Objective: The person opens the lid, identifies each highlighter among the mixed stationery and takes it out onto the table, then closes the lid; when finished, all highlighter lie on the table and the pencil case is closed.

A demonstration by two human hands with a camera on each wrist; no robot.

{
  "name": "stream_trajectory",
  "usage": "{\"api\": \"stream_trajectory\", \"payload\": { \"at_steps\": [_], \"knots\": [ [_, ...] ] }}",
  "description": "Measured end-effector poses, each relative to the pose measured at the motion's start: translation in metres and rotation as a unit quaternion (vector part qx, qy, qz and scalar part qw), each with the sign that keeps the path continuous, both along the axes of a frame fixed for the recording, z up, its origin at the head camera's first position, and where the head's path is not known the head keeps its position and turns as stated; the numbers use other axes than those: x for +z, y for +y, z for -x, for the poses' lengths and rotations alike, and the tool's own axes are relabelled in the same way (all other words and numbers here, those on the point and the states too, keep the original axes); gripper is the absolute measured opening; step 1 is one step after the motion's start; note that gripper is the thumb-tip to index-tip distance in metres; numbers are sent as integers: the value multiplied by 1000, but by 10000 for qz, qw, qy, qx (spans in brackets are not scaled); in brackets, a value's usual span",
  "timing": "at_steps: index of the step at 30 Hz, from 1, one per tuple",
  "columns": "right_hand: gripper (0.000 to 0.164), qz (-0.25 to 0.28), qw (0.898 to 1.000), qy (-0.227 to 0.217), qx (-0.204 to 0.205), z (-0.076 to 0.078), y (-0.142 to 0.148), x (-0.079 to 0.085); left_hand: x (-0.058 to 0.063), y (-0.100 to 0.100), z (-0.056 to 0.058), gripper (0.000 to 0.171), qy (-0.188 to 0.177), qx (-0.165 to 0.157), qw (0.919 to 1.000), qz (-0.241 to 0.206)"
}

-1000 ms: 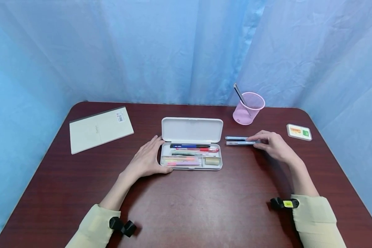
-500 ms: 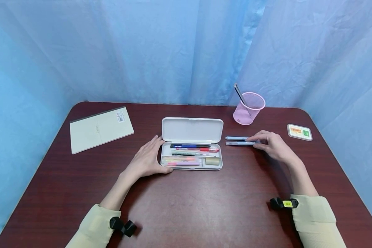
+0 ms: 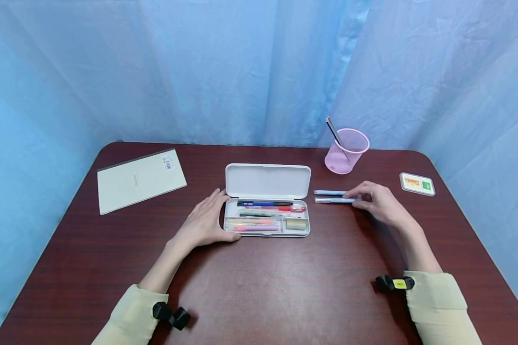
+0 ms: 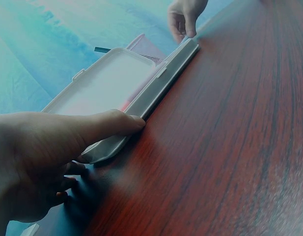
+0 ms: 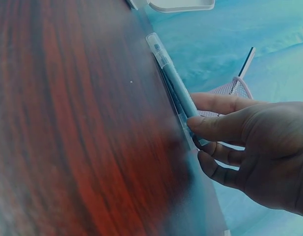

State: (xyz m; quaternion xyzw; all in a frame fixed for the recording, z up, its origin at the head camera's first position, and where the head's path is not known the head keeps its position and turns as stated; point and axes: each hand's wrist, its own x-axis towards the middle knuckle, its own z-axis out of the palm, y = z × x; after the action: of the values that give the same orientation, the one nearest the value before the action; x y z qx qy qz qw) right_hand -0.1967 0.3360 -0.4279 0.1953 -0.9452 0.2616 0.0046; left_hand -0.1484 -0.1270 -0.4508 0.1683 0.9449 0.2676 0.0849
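Pinching two light-blue capped pens (image 3: 334, 200) by their right ends, the right hand (image 3: 380, 203) holds them just right of the open white pencil case (image 3: 267, 181). The left hand (image 3: 204, 220), fingers outstretched, touches the case's left end. Beyond the case, rightward, stands a pink mesh cup (image 3: 342, 162).

- Tabletop (image 3: 276, 287): wood-grained, smooth, glossy.
- Pencil case (image 3: 267, 181): smooth plastic, satin.
- Blue pens (image 3: 334, 200): smooth plastic, partly clear.
- Pen cup (image 3: 339, 163): fine mesh.
- Notebook (image 3: 131, 189): matt paper.
- Curtain (image 3: 198, 72): creased cloth, faint sheen.
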Motion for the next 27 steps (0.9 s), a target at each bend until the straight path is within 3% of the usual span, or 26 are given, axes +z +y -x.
{"api": "stream_trajectory", "payload": {
  "at_steps": [27],
  "knots": [
    [28,-171,9997,80,-146,0,-1,-3,-1,0,0,102,7,15,10000,82]
  ]
}}
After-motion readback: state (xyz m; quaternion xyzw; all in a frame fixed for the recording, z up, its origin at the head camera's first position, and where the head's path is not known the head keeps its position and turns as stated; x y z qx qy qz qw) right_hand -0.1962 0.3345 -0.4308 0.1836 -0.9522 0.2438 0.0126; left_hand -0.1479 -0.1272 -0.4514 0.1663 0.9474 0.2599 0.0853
